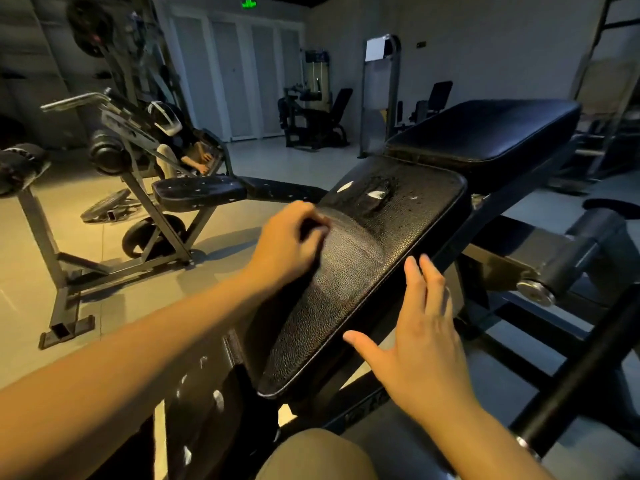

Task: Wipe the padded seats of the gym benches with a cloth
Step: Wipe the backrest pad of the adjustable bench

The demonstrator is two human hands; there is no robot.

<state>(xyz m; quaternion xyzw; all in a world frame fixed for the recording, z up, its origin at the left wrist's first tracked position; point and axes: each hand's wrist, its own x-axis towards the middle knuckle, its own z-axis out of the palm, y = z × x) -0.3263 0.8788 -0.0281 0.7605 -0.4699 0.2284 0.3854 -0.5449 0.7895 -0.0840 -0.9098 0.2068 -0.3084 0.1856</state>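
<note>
Head view, black pebbled seat pad [363,258], glossy (pale spots [376,194])

Left hand [287,244] and left forearm [156,344], on the left side of the padded seat [363,271]: bare, uncovered as far as the frame edge. Right hand [419,344] and right forearm [485,441], off the seat's near right edge: likewise bare. One right-hand finger beside that edge carries a thin pale mark; ring or glint cannot be determined. Below the seat's near end: knee [311,455] covered in plain khaki fabric; trousers or shorts undetermined.
</note>
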